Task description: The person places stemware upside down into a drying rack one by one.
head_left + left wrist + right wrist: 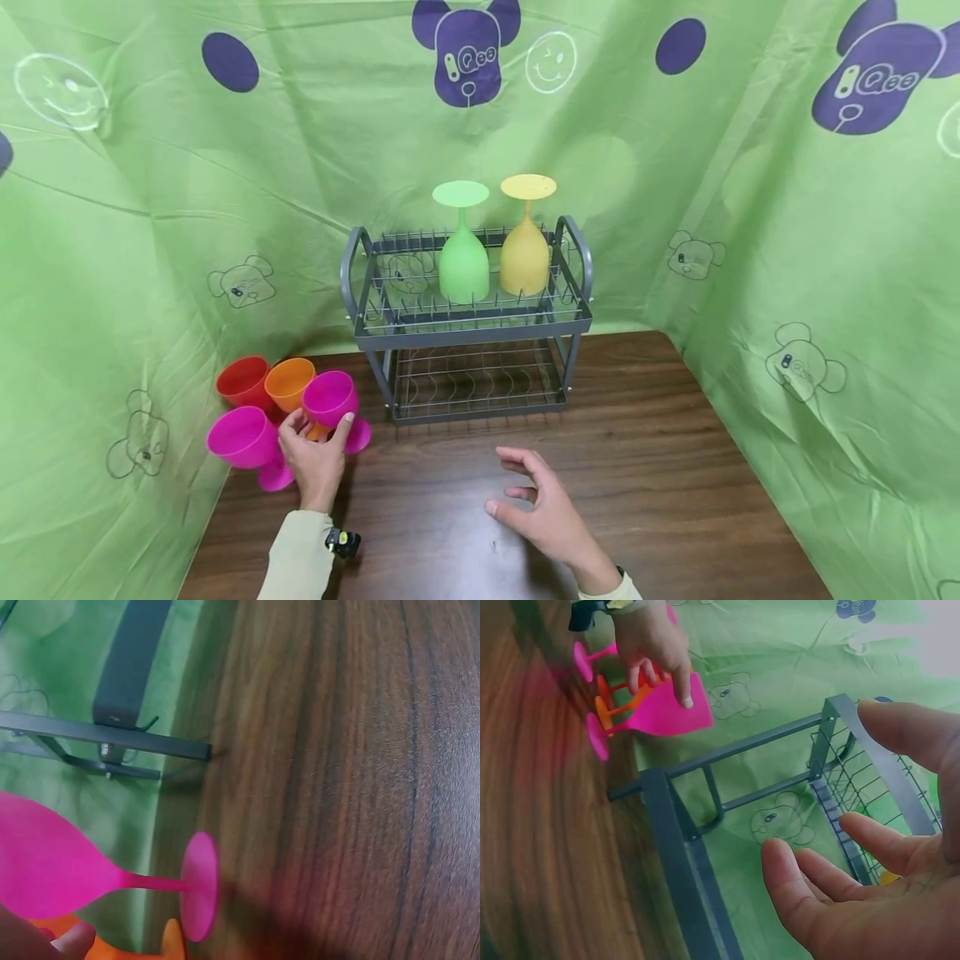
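Observation:
My left hand (317,462) grips the bowl of the right-hand pink goblet (330,398), its thumb on the near side and its fingers on the left. In the left wrist view, that goblet's stem and round foot show beside the table. Close by stand an orange goblet (290,382), a red goblet (244,380) and another pink goblet (242,439), partly hidden behind one another. Over the table, my right hand (540,508) holds nothing, thumb and fingers spread apart. A green goblet (463,262) and a yellow goblet (525,258) stand upside down on the rack's upper tier.
A grey two-tier dish rack (472,337) stands at the back of the wooden table (637,467). Its wire lower tier (480,379) shows beneath. Green patterned cloth (322,150) encloses the back and both sides.

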The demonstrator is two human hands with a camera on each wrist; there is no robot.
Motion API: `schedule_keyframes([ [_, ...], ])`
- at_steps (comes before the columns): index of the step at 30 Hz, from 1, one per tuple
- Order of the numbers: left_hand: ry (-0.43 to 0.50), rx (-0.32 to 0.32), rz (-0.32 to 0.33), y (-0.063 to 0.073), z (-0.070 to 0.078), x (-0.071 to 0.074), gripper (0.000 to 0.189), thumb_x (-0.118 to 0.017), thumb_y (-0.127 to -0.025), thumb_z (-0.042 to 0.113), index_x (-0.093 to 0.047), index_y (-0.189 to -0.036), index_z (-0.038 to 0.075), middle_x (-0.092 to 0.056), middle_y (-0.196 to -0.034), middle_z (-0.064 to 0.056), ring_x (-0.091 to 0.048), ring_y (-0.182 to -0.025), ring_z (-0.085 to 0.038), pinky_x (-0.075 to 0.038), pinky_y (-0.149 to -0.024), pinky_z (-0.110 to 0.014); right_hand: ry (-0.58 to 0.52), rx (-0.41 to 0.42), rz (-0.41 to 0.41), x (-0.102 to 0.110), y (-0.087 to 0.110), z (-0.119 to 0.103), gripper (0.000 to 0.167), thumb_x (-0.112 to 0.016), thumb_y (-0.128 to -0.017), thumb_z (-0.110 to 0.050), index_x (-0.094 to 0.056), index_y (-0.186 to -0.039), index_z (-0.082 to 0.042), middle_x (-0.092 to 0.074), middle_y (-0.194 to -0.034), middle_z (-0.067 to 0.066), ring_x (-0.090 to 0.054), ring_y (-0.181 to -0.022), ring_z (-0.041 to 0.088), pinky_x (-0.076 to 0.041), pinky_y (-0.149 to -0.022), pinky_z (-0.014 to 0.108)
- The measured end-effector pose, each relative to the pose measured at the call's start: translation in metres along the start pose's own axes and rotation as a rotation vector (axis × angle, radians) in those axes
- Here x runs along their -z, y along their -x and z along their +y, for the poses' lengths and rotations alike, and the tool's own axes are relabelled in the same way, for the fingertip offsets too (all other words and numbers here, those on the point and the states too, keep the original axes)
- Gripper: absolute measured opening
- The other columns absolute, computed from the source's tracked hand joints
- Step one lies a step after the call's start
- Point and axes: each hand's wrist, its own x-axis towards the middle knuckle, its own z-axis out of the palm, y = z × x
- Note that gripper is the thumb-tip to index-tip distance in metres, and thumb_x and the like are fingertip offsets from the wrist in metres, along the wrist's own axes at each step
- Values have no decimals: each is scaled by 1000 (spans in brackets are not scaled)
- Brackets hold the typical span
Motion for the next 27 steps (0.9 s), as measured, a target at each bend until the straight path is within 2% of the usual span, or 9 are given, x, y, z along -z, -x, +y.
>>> schedule_keyframes([
  [5,23,8,27,-1,-10,-2,89,-94,-81,28,-41,-150,11,-46,-142,-6,-53,-129,-22,-52,-114,-49,12,-11,-24,-6,1,6,60,-83,-92,-19,-56,-145,-18,-54,-150,10,-54,-134,22,-60,-101,37],
  [9,36,3,33,-1,-13,-4,87,-94,-81,29,-44,-150,14,-47,-140,-1,-55,-128,-21,-56,-111,-39,12,-32,-23,-8,2,10,60,-83,-91,-19,-57,-145,-18,-55,-150,10,-55,-134,23,-60,-100,36],
  [14,80,-13,50,-2,-18,-6,83,-95,-80,25,-49,-148,14,-51,-135,3,-57,-124,-19,-57,-109,-41,1,-75,-21,-9,3,11,59,-83,-91,-20,-58,-144,-21,-54,-151,6,-55,-135,26,-60,-100,34],
  [17,109,-17,49,-2,-20,-6,81,-95,-80,23,-52,-148,15,-55,-135,1,-59,-123,-20,-58,-107,-41,-10,-105,-11,-9,4,11,59,-84,-91,-21,-58,-143,-24,-54,-151,1,-54,-136,27,-59,-101,33],
  [23,106,-36,53,1,-21,-5,81,-96,-78,20,-55,-148,14,-57,-135,-1,-60,-123,-21,-58,-93,-16,-37,-113,-12,-8,6,11,59,-83,-91,-21,-57,-144,-21,-53,-152,2,-52,-139,39,-59,-101,34],
  [25,96,-44,51,2,-22,-5,80,-96,-78,20,-55,-147,14,-57,-133,1,-60,-121,-20,-57,-90,-12,-37,-111,-13,-7,6,11,59,-83,-91,-21,-57,-143,-21,-53,-152,2,-51,-139,41,-60,-101,34],
  [27,93,-54,45,3,-21,-4,79,-97,-78,21,-57,-146,14,-56,-130,4,-60,-119,-19,-58,-91,-15,-31,-100,-11,-8,6,11,57,-83,-92,-21,-57,-143,-20,-54,-151,4,-52,-138,41,-60,-101,35],
])
